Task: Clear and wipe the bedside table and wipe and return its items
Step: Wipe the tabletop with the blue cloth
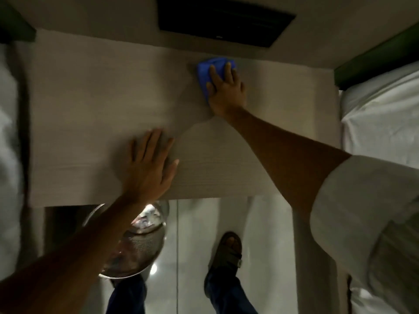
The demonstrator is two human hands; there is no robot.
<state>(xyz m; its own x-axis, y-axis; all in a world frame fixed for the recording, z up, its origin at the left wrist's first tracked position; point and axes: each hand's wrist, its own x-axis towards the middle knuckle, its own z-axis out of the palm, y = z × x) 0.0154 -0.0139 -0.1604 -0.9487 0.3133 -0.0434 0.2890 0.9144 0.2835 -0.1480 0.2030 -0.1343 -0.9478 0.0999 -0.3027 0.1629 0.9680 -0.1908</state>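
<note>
Two bare forearms reach in from the near edge of the view, one from each side, and the right one comes out of a white sleeve (353,214).

One blue cloth (205,74) lies folded on the bedside table (90,105), close to the far edge of the surface and somewhat toward its right side. The right hand (226,89) presses flat on the cloth with fingers spread over it; it pins the cloth down rather than clenching around it, and blue shows past the fingertips and along the left side of the hand.

The left hand (148,164) lies open and flat on the pale wood-grain surface, near the front edge and about midway along it, grasping nothing. The two hands are well apart.

Below the front edge, one shiny metal bin (136,245) stands on the glossy floor, partly hidden by the left forearm, with crumpled light scraps inside. Just beside it to the right, one foot in a dark sandal (227,252) shows fully; dark blue trouser legs show at the bottom.

White bedding (381,118) lies past the right edge of the table, and more white bedding past the left edge. One dark rectangular panel (224,19) sits on the wall behind the far edge.
</note>
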